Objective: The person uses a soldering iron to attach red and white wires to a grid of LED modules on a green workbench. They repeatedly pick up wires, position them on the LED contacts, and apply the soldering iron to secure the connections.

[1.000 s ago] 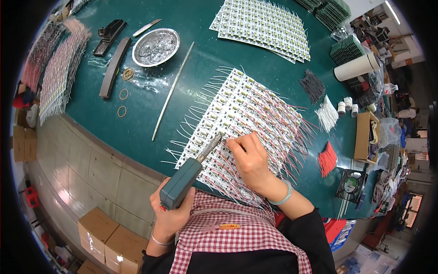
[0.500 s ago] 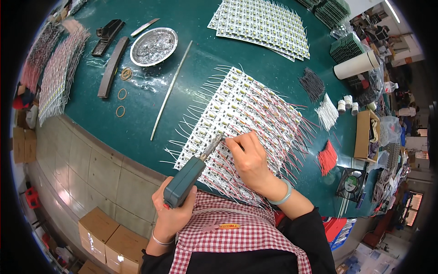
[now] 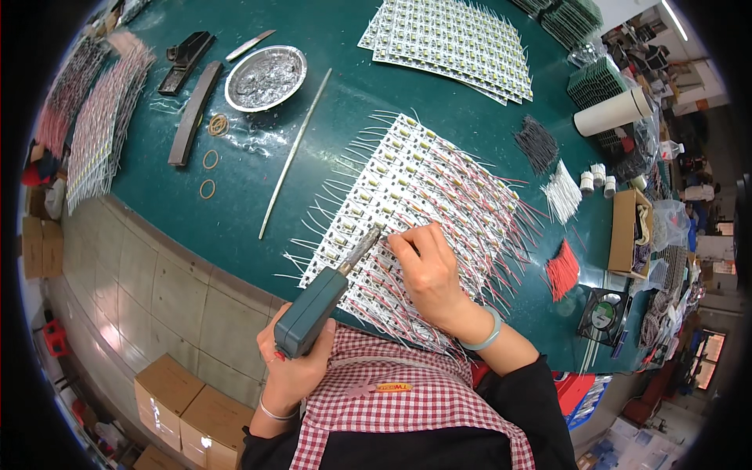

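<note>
Head view: a dark green worktable (image 3: 235, 204) above a tiled floor with cardboard boxes (image 3: 184, 411) at lower left.
A soldering gun (image 3: 317, 309) is gripped by the left hand (image 3: 294, 372); a wire on the centre LED board panel (image 3: 415, 211) is pinched by the right hand (image 3: 427, 274).

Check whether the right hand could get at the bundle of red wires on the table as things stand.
Probably yes: the right hand rests on the wired panel, and the red wires lie uncovered to its right with only green table and loose wire ends between.
</note>
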`<state>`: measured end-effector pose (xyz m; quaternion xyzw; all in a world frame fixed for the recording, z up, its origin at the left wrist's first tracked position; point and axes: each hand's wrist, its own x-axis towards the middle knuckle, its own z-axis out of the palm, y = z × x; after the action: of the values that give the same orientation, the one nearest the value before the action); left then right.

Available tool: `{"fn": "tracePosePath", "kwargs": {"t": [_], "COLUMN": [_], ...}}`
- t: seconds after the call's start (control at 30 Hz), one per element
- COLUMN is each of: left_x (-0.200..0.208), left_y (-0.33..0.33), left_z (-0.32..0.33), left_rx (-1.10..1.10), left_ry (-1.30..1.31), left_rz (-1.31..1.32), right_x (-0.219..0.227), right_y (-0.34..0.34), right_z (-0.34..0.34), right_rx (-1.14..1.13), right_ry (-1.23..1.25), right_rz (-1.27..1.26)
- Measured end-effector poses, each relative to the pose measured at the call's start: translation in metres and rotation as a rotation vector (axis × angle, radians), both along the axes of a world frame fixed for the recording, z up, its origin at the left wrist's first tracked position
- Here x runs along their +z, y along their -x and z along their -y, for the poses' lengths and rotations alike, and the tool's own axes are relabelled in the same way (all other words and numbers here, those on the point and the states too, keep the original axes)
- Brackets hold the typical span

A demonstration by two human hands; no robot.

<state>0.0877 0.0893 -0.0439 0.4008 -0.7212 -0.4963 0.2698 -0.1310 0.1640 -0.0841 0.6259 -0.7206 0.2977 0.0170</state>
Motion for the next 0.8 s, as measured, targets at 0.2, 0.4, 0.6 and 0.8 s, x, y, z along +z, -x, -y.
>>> {"fn": "tracePosePath", "kwargs": {"t": [0.2, 0.4, 0.6, 0.8], "left_x": [-0.0016, 0.0026, 0.0019, 0.0001], "left_y": [0.0014, 0.0034, 0.001, -0.0035], "left_z": [-0.0021, 0.0001, -0.0005, -0.0022], "left_rx": [0.032, -0.021, 0.003, 0.026], "left_ry": [-0.128, -0.068, -0.045, -0.063], "left_rz": [-0.025, 0.042, 0.008, -0.017], "right_x": [-0.0005, -0.0024, -0.0028, -0.0023], "right_y": [-0.0006, 0.0003, 0.0006, 0.0004], "right_z": [0.0, 0.0005, 0.0007, 0.0009], "right_rx": [-0.01, -0.026, -0.028, -0.034], "right_ry": [0.002, 0.017, 0.019, 0.014], "right_rz": [0.009, 0.012, 0.011, 0.005]}}
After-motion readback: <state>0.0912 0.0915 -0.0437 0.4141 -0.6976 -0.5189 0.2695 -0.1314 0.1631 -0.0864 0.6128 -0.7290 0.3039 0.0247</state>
